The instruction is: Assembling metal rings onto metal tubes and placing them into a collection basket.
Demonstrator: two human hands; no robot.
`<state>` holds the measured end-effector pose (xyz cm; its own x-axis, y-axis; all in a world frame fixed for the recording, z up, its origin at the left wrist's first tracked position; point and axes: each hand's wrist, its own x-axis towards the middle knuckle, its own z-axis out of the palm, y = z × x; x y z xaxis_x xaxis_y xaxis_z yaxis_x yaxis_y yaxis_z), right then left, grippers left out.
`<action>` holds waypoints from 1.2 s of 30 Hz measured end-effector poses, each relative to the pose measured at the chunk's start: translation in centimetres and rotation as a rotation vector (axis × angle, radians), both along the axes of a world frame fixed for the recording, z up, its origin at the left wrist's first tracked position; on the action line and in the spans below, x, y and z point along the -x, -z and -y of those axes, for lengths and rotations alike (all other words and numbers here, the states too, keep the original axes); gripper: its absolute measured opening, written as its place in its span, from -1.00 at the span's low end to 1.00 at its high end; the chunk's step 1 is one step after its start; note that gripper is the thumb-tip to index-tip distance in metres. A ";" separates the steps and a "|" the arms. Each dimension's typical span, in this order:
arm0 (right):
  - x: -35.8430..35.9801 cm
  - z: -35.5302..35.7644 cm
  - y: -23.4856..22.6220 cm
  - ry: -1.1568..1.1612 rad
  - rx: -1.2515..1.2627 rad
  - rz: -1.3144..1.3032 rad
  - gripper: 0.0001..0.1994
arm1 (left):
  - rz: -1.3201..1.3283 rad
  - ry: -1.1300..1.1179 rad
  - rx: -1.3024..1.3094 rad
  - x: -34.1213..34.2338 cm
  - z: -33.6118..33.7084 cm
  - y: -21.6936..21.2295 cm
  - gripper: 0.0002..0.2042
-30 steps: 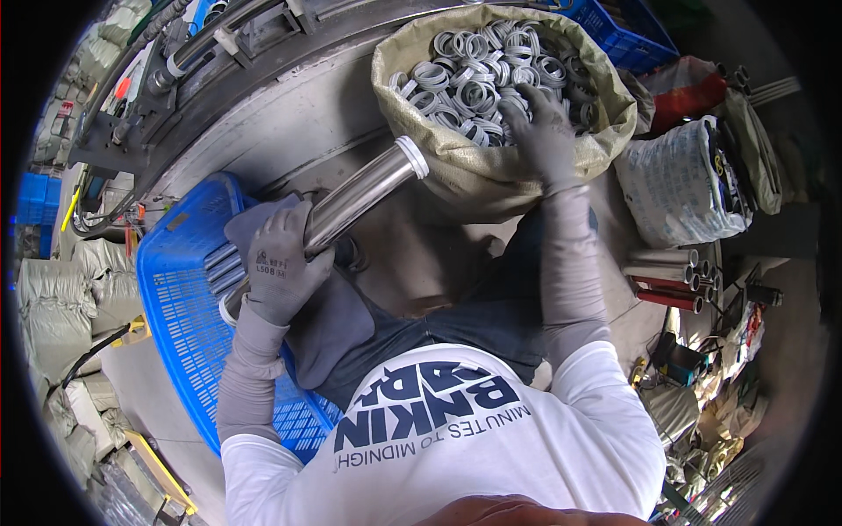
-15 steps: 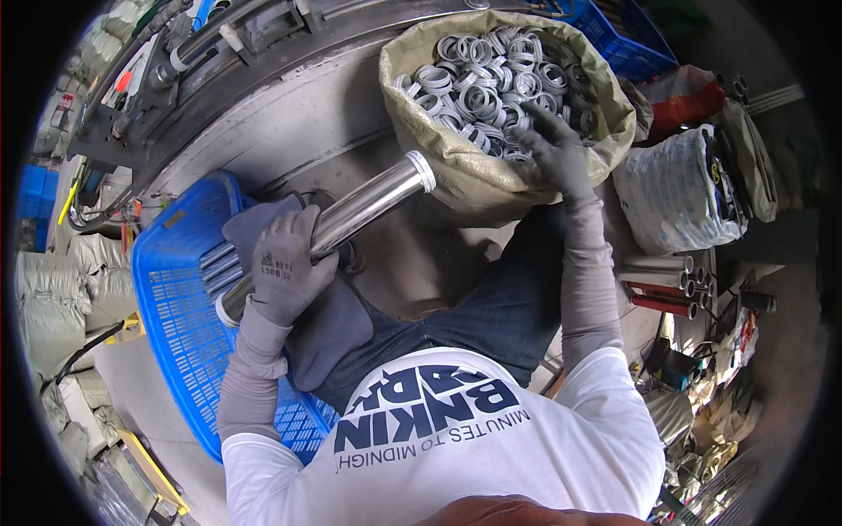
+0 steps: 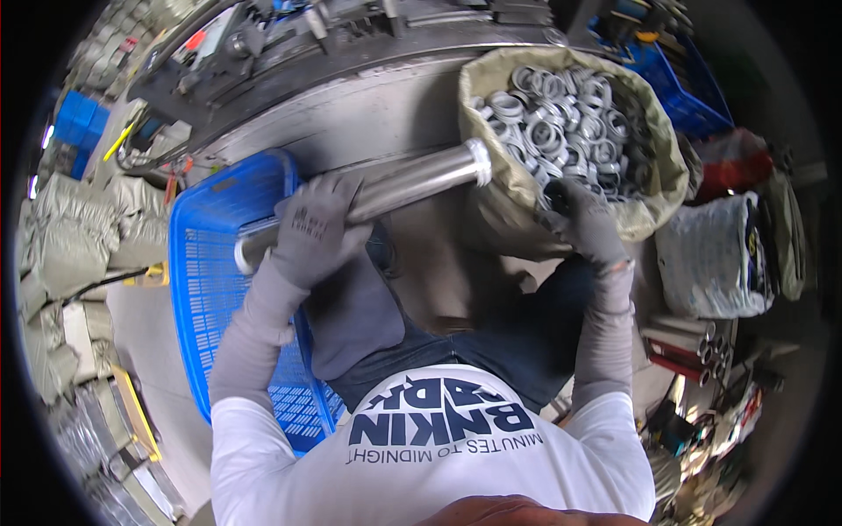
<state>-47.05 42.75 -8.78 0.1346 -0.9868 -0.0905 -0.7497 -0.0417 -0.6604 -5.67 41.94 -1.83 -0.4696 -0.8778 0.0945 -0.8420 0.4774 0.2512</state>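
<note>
My left hand (image 3: 320, 223), in a grey glove, is wrapped round a shiny metal tube (image 3: 412, 182). The tube slants up to the right, a pale ring (image 3: 480, 161) on its far end and another pale collar (image 3: 243, 254) on its near end. At the near rim of a beige woven sack (image 3: 500, 215) is my gloved right hand (image 3: 592, 226). Its fingers curl together with dark tips; whatever they hold is hidden. Loose grey-white rings (image 3: 561, 127) fill the sack. Below my left forearm stands a blue plastic basket (image 3: 189, 280).
A dark metal machine bench (image 3: 368, 61) runs along the far side. Right of the sack are a blue crate (image 3: 693, 101), a white bag (image 3: 710, 254) and stacked metal tubes (image 3: 680, 333). Wrapped packages (image 3: 79, 219) are piled at the far left. A grey cloth (image 3: 360, 320) covers my left thigh.
My right hand has drawn back from over the rings to the sack's near rim, its fingers curling in. The tube tilts flatter in my left hand. The whole view has shifted.
</note>
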 end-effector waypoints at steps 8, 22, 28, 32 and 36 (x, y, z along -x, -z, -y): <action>-6.4 1.2 0.1 0.051 0.038 1.273 -0.35 | 0.162 -0.087 0.796 0.7 20.3 -3.9 -0.54; -5.4 2.0 5.2 -0.046 -0.244 1.314 -0.35 | 0.573 -0.302 0.382 3.7 33.9 -5.2 -0.14; -4.1 1.4 7.5 0.048 -0.111 1.362 -0.29 | 0.168 -0.012 0.793 1.8 28.2 0.5 -0.54; -3.6 2.4 10.4 -0.022 0.175 0.712 -0.24 | -0.208 0.016 0.740 -10.5 14.6 5.4 -0.61; -3.2 2.0 7.2 -0.068 -0.189 1.341 -0.20 | -0.017 -0.605 0.421 -27.2 6.8 14.6 -0.73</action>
